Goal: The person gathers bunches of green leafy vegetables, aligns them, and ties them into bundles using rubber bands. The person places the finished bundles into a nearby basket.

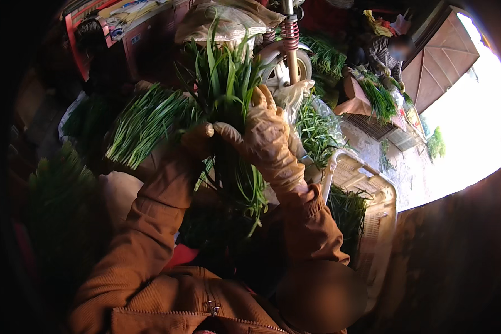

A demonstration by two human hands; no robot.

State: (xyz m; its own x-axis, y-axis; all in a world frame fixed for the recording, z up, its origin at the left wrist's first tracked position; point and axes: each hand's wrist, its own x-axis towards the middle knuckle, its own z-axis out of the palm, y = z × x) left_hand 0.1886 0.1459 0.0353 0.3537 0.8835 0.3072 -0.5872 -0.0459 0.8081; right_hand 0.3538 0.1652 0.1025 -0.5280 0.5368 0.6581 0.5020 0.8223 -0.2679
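Both my hands wear thin pale gloves and hold a thick bunch of long green leafy stalks [227, 79] upright before me. My right hand [261, 117] presses along the bunch's right side, with its fingers raised against the leaves. My left hand [200, 137] is at the bunch's lower left, partly in shadow, its thumb tip close to the other thumb. More leaves [248, 183] hang beneath the hands. A laid-out pile of green stalks [150, 121] lies just left of the bunch.
At right stand a plastic crate [380, 208] holding greens and a clear bag of cut greens [317, 129]. A vehicle wheel [298, 69] is beyond the bunch. Another person [384, 54] bends over greens [375, 96] at upper right. A red-framed table [125, 25] stands upper left.
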